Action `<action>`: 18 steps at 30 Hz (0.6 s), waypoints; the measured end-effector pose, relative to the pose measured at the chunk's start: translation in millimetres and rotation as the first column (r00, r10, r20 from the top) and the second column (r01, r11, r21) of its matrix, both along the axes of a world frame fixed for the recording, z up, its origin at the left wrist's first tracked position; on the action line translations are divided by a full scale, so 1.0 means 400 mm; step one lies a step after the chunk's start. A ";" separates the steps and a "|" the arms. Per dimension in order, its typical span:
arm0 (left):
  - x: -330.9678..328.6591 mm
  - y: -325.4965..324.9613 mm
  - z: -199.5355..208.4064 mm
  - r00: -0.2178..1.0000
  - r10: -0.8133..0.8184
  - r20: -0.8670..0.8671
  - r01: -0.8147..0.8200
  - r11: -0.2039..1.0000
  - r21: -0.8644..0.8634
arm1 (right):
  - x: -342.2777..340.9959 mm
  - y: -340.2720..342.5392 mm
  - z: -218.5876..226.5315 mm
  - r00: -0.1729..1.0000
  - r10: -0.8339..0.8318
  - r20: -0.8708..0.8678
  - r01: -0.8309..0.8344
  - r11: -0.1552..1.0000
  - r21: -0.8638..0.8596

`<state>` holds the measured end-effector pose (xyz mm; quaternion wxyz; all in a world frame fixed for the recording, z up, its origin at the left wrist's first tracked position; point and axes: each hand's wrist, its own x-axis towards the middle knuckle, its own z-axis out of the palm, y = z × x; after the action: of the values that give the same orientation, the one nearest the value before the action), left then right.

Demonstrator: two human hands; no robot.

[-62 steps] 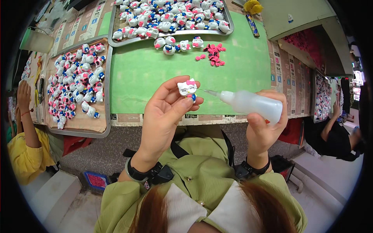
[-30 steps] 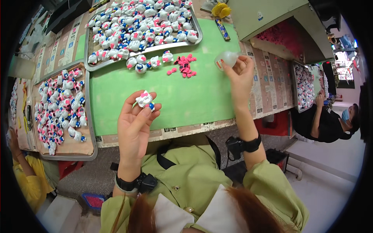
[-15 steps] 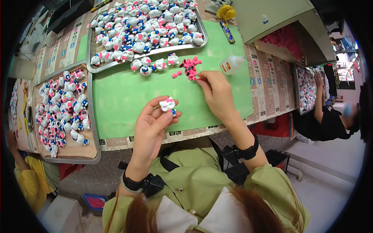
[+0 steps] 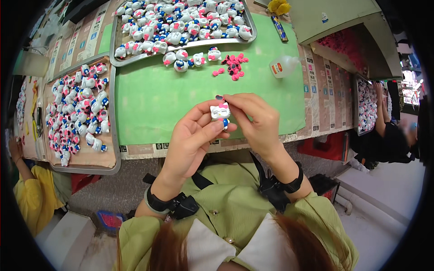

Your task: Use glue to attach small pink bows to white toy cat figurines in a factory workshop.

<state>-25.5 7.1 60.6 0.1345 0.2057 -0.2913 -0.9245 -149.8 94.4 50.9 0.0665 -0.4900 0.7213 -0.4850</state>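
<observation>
My left hand (image 4: pixel 194 135) holds a small white cat figurine (image 4: pixel 220 112) with a pink bow and blue clothes, upright between thumb and fingers. Just above its head, the fingertips of my right hand (image 4: pixel 260 122) pinch a tiny pair of pink toy sunglasses (image 4: pixel 219 97) with dark lenses. Beyond my hands lies a loose pile of similar pink sunglasses (image 4: pixel 234 65) on the green mat (image 4: pixel 149 108). To the left of that pile, several cat figurines (image 4: pixel 181 66) stand or lie on the mat.
A metal tray (image 4: pixel 190 46) heaped with figurines is at the back. Another tray (image 4: pixel 110 165) at the left holds figurines, many with pink sunglasses. A translucent bottle (image 4: pixel 282 66) lies on the right of the mat, near a cabinet (image 4: pixel 334 18). Other people sit at both sides.
My right hand has come from the pink pile toward the figurine, bringing a pair of toy sunglasses. The figurine in my left hand now sits closer to it. The view has shifted slightly.
</observation>
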 end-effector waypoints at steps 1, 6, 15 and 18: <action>0.002 0.000 0.000 1.000 -0.014 -0.009 0.014 1.000 0.001 | -0.001 0.002 -0.002 1.000 0.001 0.010 -0.001 1.000 -0.005; 0.005 0.006 0.003 1.000 -0.030 0.001 0.030 0.998 -0.048 | 0.009 0.008 0.007 0.991 -0.025 0.133 0.023 1.000 0.017; 0.012 0.007 0.007 0.999 -0.030 0.040 0.034 0.996 -0.088 | 0.005 0.017 0.012 0.975 -0.035 0.219 0.049 0.997 -0.060; 0.009 0.005 0.005 0.998 -0.003 0.064 0.010 0.995 -0.100 | -0.001 0.020 0.023 0.980 0.001 0.199 0.015 0.997 -0.077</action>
<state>-22.0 9.2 62.6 0.1324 0.2271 -0.3421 -0.9021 -150.2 102.5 60.0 0.1175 -0.4387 0.6933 -0.5595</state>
